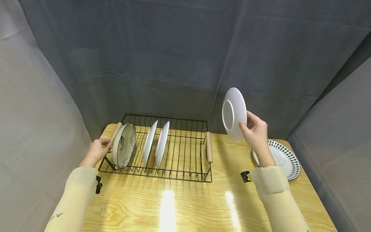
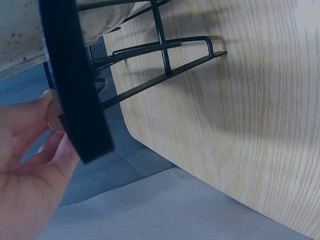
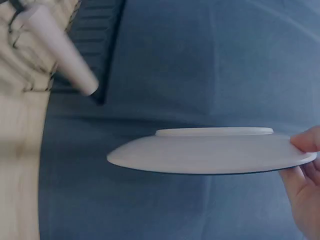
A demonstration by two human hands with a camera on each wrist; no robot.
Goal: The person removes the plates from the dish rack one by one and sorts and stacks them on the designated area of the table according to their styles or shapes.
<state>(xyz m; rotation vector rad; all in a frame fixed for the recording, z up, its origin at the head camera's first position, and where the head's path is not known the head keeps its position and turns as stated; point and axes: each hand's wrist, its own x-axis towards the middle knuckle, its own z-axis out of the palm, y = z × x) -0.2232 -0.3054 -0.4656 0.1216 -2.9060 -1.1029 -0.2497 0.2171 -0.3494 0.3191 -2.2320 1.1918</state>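
Note:
My right hand (image 1: 256,130) pinches a white plate (image 1: 239,112) by its edge, thumb on the underside. The plate is held up on edge, to the right of the black wire dish rack (image 1: 179,175), its foot ring facing left. In the right wrist view the plate (image 3: 210,152) appears in profile. At the rack's left end, my left hand (image 1: 98,149) grips the wooden handle (image 1: 116,133). Beside that handle a patterned bowl-like dish (image 1: 124,146) leans in the rack. Two white plates (image 1: 149,143) stand upright in the slots to its right.
A plate with a black diamond rim (image 1: 294,166) lies on the wooden table (image 1: 130,206) at the right, partly behind my right wrist. The rack's right wooden handle (image 1: 209,148) stands between the rack and the held plate. Dark curtains (image 1: 174,64) rise behind the table.

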